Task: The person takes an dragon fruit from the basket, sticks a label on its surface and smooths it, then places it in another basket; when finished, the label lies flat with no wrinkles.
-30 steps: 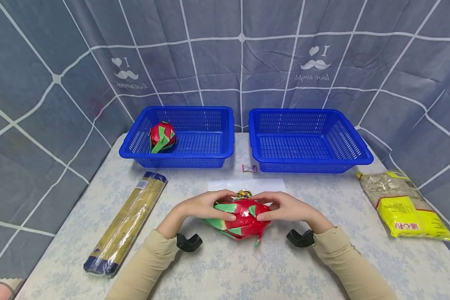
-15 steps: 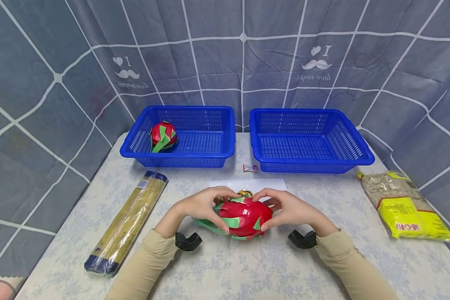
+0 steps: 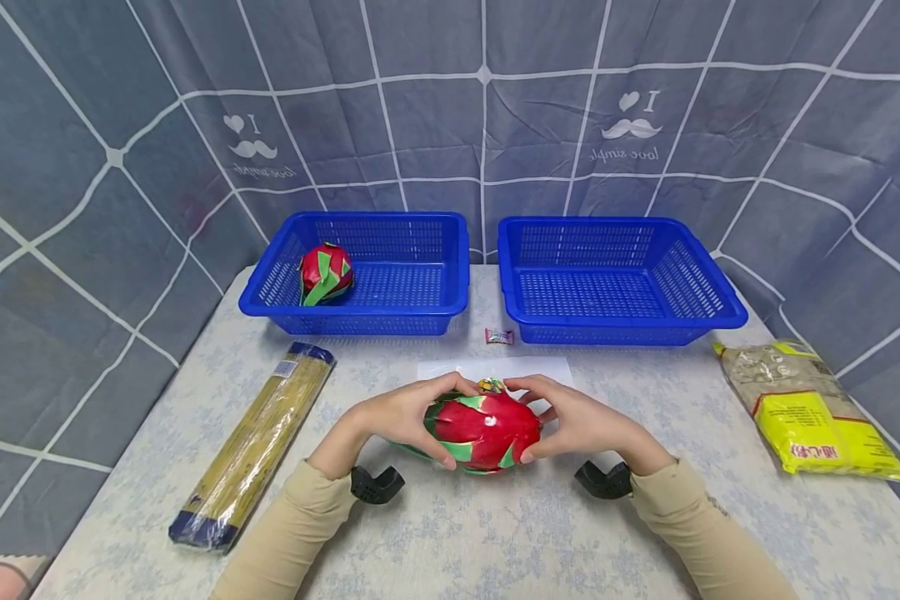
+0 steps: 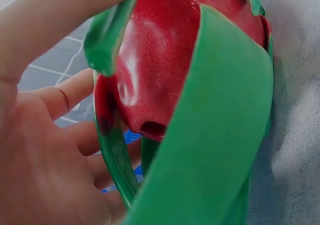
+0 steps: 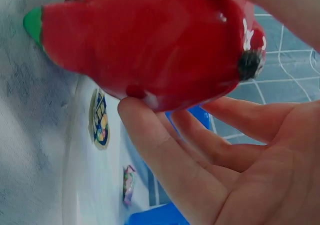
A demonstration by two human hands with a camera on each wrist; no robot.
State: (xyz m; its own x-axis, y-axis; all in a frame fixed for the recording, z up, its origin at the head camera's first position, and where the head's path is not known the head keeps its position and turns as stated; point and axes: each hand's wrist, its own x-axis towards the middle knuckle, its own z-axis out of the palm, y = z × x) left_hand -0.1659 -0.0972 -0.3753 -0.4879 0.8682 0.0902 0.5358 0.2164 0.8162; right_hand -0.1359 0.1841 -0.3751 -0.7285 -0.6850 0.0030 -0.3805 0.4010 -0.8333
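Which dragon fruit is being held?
The nearer dragon fruit, between left hand and right hand; the other dragon fruit sits in the left blue basket.

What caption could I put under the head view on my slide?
A person's left grip and right grip hold a dragon fruit; a similar fruit lies in the left blue basket.

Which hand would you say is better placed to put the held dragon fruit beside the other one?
Probably the left hand: it sits nearer the blue basket with the other dragon fruit; the right hand is farther across.
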